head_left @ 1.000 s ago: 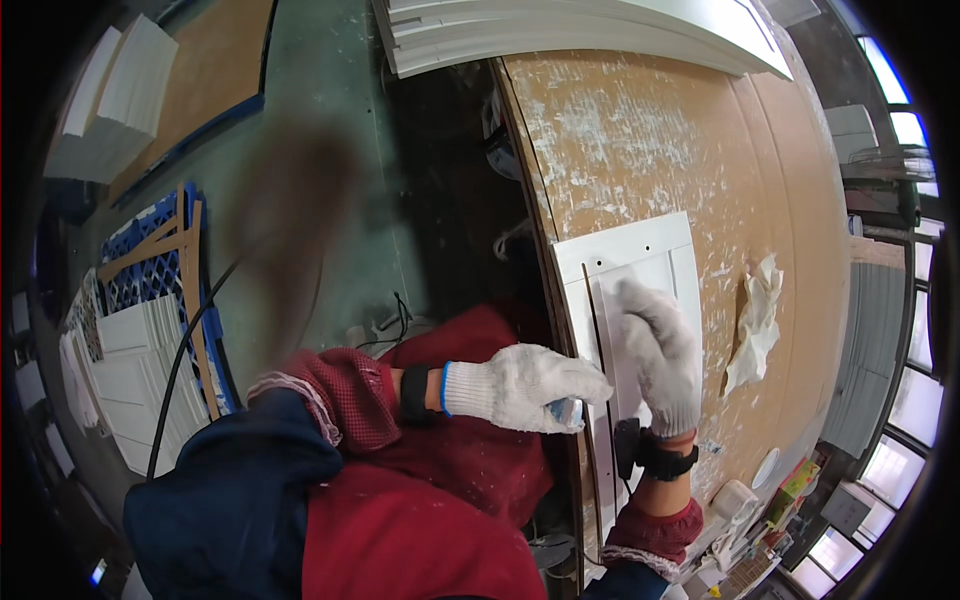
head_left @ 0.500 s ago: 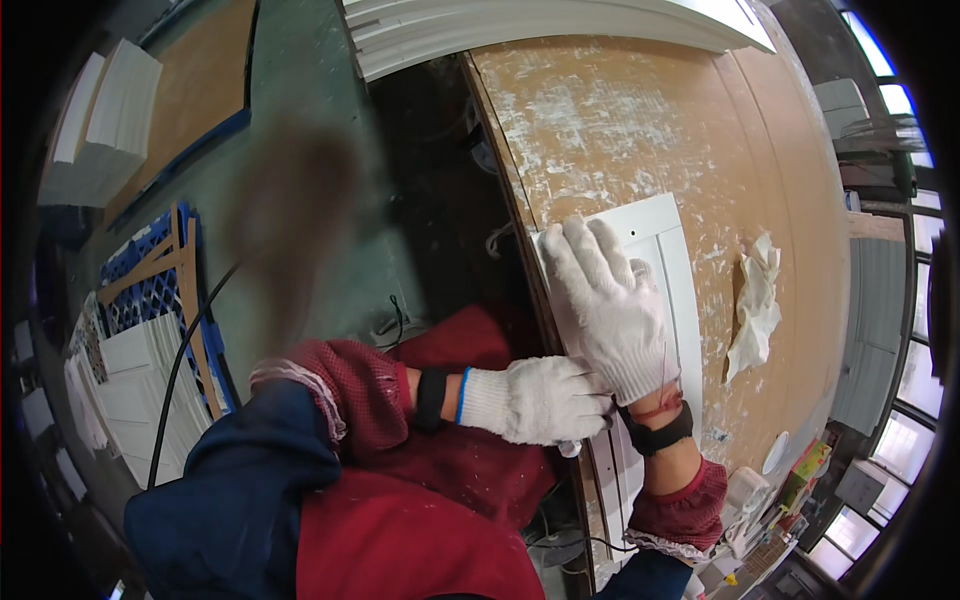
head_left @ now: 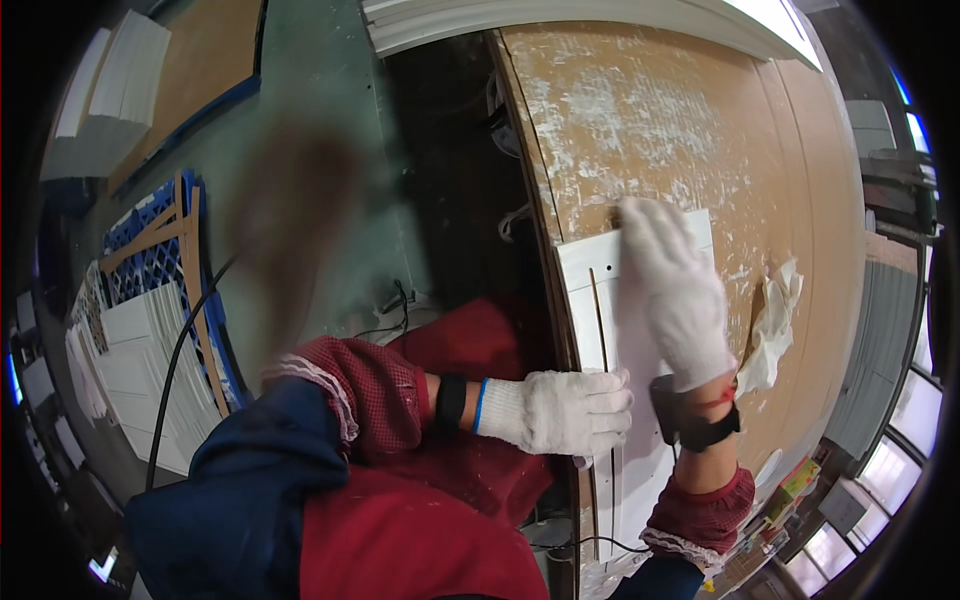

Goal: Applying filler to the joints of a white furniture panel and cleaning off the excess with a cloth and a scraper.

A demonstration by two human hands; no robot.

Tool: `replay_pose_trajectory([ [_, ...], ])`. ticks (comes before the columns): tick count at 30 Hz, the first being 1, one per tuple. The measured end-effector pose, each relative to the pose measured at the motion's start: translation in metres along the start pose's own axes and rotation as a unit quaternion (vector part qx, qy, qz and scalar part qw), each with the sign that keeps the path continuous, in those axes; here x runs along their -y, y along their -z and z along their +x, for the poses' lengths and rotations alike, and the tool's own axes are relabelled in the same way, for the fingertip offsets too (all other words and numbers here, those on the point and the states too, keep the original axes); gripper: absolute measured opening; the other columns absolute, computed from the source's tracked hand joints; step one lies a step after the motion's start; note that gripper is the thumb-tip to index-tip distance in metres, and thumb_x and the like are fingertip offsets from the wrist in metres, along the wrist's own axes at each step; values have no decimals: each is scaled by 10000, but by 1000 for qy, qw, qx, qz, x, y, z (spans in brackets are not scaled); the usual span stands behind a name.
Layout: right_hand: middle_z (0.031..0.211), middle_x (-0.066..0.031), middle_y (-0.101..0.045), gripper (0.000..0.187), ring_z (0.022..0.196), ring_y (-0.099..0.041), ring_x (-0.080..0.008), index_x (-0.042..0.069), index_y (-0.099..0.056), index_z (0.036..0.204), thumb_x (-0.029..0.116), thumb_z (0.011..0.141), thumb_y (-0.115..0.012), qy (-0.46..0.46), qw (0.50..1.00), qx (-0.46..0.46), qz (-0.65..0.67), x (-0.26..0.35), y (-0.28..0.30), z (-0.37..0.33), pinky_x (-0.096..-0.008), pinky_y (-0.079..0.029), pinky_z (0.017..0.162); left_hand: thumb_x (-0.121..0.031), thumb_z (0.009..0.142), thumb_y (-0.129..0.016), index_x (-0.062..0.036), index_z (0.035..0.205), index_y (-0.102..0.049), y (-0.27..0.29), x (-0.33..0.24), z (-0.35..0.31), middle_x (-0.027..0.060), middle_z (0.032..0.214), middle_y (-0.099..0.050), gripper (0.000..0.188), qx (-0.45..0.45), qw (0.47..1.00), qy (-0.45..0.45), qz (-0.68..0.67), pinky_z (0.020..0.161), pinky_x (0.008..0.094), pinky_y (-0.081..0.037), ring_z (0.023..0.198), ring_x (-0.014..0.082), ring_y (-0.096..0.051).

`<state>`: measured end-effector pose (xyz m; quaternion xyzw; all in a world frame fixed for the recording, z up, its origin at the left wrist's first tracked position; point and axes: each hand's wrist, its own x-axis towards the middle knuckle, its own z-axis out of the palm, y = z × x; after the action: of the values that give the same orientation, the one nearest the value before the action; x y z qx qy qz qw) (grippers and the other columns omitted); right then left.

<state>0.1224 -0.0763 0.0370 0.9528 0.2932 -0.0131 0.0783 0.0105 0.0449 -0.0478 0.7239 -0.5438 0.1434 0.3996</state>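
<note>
A long white panel (head_left: pixel 635 500) with narrow grooves and a small hole lies along the near edge of the worktable. My left hand (head_left: pixel 560 412), in a white knit glove, is closed over the panel's left edge, fingers on top. A small pale tip shows beneath that hand; I cannot tell what it is. My right hand (head_left: pixel 682 295), gloved too and blurred by motion, lies over the panel's upper part with fingers stretched out. A small dark brown patch shows by its fingertips, too blurred to name. Whatever may be under that palm is hidden.
The brown worktable (head_left: pixel 640 110) is smeared with white. Crumpled pale paper (head_left: pixel 775 325) lies right of the panel, and stacked white strips (head_left: pixel 600 18) cross the far end. A blurred brown shape (head_left: pixel 300 200) blocks part of the left. White boards (head_left: pixel 150 360) stand beyond it.
My right hand has moved right across the panel, uncovering its upper left corner and a groove. My left hand remains at the edge. The whole view has shifted slightly.
</note>
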Motion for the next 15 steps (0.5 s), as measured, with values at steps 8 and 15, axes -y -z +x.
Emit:
replay_pose_trajectory([
  [8, 1331, -165, -539, 498, 1181, -553, -321, 72, -510, 1365, -5, 875, -551, -180, 975, -125, 48, -73, 16, -64, -370, -444, 1017, -335, 734, -571, -67, 1044, -626, 4, -2, -7, 80, 1176, -609, 414, 10, 1000, 12, 4, 1099, 430, -371, 1206, 276, -534],
  [15, 1270, -156, -568, 428, 1128, -542, -231, 29, -492, 1367, 120, 952, -545, -386, 918, -57, 80, -119, -58, -159, -352, -443, 951, -312, 711, -581, -47, 1024, -633, -4, -1, -8, 118, 1146, -640, 413, -62, 998, 15, -22, 1067, 415, -412, 1170, 305, -566],
])
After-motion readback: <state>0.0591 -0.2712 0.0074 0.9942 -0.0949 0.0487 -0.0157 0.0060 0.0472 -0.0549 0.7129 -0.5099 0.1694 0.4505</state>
